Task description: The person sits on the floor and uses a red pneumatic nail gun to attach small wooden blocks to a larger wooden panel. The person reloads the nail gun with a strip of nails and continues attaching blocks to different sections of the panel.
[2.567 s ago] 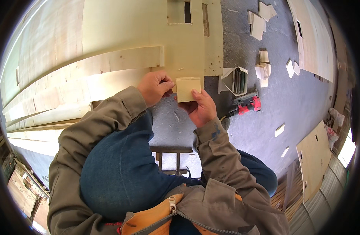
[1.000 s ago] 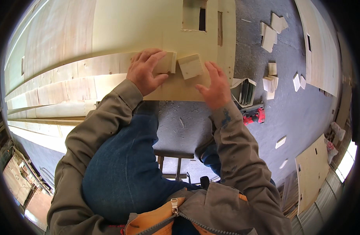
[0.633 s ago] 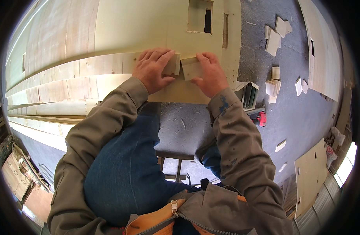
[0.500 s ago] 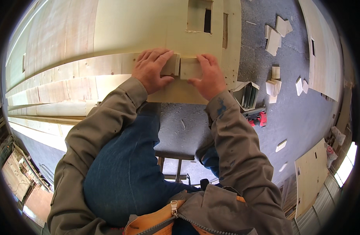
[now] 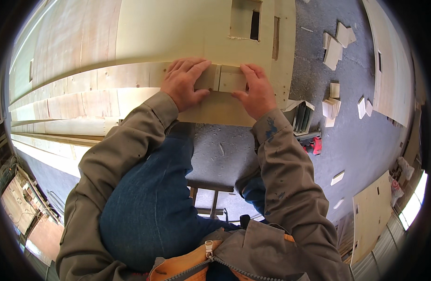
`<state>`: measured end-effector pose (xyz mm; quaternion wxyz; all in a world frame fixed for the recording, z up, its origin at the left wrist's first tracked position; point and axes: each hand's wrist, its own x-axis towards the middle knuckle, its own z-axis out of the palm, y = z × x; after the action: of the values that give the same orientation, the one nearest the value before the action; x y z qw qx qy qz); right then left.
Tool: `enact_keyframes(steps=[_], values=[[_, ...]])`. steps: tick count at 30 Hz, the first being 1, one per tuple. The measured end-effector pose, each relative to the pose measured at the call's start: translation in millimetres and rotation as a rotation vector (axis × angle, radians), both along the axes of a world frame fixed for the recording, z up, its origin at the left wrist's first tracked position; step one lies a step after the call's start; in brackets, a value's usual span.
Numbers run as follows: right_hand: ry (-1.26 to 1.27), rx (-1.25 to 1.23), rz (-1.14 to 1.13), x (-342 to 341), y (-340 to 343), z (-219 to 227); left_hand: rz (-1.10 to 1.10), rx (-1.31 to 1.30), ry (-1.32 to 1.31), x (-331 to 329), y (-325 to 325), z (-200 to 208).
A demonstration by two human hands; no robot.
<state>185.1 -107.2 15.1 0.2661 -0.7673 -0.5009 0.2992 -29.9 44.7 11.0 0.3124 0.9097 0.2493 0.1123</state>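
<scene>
My left hand is closed over the end of a long narrow wooden board, fingers over its far edge and thumb at the near edge. My right hand pinches a short wooden block between fingers and thumb. The block's left end butts against the end of the board, with only a thin dark line between them. Both pieces lie on a large pale plywood panel, close to its near edge.
The panel has a rectangular cutout and a narrow slot. More long boards lie at the left. A box of dark strips and a red-and-black tool sit at the right. Wood offcuts lie scattered across the floor.
My right hand has brought the block level with the board and against its end, closing the small gap. The surroundings have shifted slightly right in view. My left hand keeps its grip.
</scene>
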Motion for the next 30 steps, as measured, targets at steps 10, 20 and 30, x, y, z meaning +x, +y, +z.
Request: enact_keyframes(steps=[10, 20, 30], values=[[-0.034, 0.006, 0.013, 1, 1, 2, -0.035, 0.004, 0.055, 10, -1, 8], [-0.079, 0.046, 0.046, 2, 2, -4, -0.081, 0.064, 0.058, 32, -3, 5], [-0.011, 0.061, -0.163, 17, -28, 20, -0.086, 0.066, 0.086, 33, -4, 1]])
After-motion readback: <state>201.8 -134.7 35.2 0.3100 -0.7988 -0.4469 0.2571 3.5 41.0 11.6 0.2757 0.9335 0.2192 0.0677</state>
